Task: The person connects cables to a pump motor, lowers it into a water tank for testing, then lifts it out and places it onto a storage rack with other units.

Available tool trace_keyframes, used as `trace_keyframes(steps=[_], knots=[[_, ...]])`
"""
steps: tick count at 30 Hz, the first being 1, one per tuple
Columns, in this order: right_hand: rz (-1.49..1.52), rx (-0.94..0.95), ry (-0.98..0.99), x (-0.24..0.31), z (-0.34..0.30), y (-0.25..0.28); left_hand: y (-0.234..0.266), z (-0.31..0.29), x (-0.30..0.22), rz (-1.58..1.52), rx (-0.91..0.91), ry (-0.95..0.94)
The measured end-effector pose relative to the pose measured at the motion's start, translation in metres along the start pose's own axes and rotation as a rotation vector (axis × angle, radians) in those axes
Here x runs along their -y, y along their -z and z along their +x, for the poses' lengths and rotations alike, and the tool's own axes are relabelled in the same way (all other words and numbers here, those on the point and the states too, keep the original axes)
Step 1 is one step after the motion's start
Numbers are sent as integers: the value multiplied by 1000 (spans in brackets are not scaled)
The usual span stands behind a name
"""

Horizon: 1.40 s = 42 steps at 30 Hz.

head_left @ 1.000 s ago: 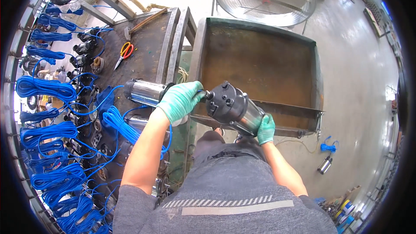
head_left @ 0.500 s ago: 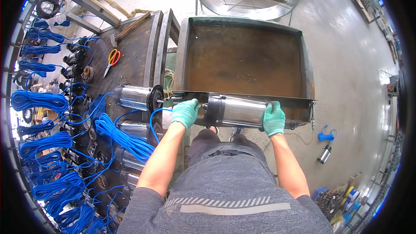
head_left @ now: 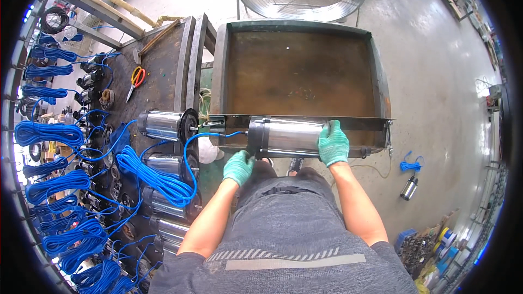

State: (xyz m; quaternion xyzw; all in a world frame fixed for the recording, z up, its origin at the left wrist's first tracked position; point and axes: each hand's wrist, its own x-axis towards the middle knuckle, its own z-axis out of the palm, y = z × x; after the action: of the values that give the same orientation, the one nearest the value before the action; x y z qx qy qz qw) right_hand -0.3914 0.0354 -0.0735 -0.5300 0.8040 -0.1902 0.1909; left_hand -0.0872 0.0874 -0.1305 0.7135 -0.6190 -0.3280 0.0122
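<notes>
So we've got a shiny steel cylinder (head_left: 297, 133) with a black end cap lying sideways across the near side of a metal tank (head_left: 219, 71), the cap pointing left. Our right hand (head_left: 333, 144), in a green glove, is gripping the far right end of it. Our left hand (head_left: 238, 167), gloved too, has its fingers curled right by the lower edge of the cap; we honestly can't tell if it's got hold of anything. A blue cable (head_left: 212, 135) comes out of the cap end and loops over to a thick blue bundle (head_left: 155, 177) on our left. More steel cylinders (head_left: 163, 125) sit on the counter (head_left: 163, 81) there, with red-and-yellow-handled scissors (head_left: 136, 80) further up.
</notes>
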Motion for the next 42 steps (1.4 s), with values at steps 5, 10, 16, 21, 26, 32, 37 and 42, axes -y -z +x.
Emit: trace_keyframes(steps=[5,10,16,21,26,32,37,42], knots=[[2,-35,48,-5,0,-3,-17,9,-11,16,89,50],[25,-38,58,-5,-1,2,-18,9,-33,23,120,61],[132,94,-19,-12,-4,21,1,6,18,-52,-9,-109],[368,8,-89,-81,-9,44,24,9,-4,-384,-413,-179],[44,-242,-469,-209,-2,65,3,15,-30,-407,-424,-43],[-42,-57,-534,-239,32,70,14,2,-67,-478,-434,-61],[362,-264,-342,-272,23,35,18,-1,-81,-621,-354,-36],[1020,75,-427,-182,-25,95,18,5,-56,-486,-348,-75]])
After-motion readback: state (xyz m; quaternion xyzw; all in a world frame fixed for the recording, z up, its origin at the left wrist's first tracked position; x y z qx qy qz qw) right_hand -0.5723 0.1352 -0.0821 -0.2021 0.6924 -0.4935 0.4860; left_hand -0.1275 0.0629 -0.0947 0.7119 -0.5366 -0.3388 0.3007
